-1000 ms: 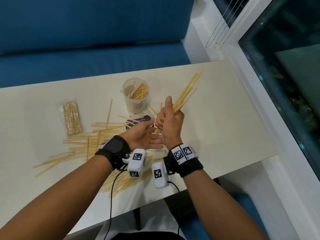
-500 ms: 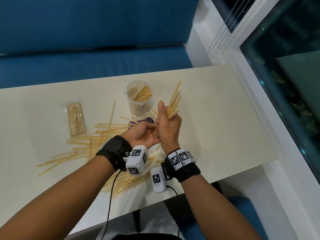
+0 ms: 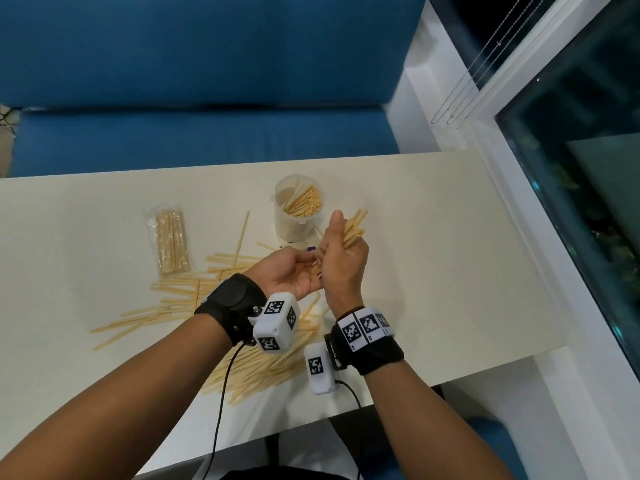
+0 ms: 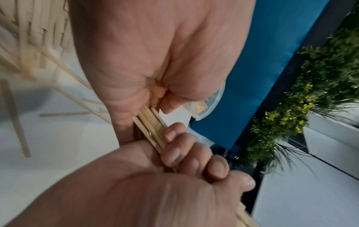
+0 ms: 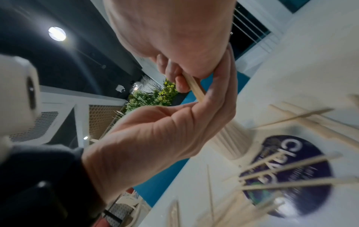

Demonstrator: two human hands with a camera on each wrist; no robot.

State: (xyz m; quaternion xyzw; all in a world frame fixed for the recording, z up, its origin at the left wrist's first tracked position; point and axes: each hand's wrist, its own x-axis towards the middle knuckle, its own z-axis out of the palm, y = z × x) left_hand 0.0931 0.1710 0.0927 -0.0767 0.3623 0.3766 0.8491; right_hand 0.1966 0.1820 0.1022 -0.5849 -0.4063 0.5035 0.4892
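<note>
- Stick bundle [image 3: 354, 226] sits in right grip [image 3: 343, 263], fist wrapped tight round its middle, thumb up along it; top ends fan out above the fist.
- Left grip [image 3: 292, 277], palm up, touches right grip from the left; fingers [image 4: 173, 153] curl onto bundle's lower end.
- Bundle held off the tabletop [image 3: 433, 271], tilted away.
- Clear cup [image 3: 294, 228] with sticks inside stands just beyond both grips.
- Loose sticks [image 3: 187, 292] scattered under and left of left grip.
- Wrapped packet [image 3: 170, 242] of sticks further left, well apart.
- Purple round label [image 5: 287, 176] lies below the grips, sticks lying across it.
</note>
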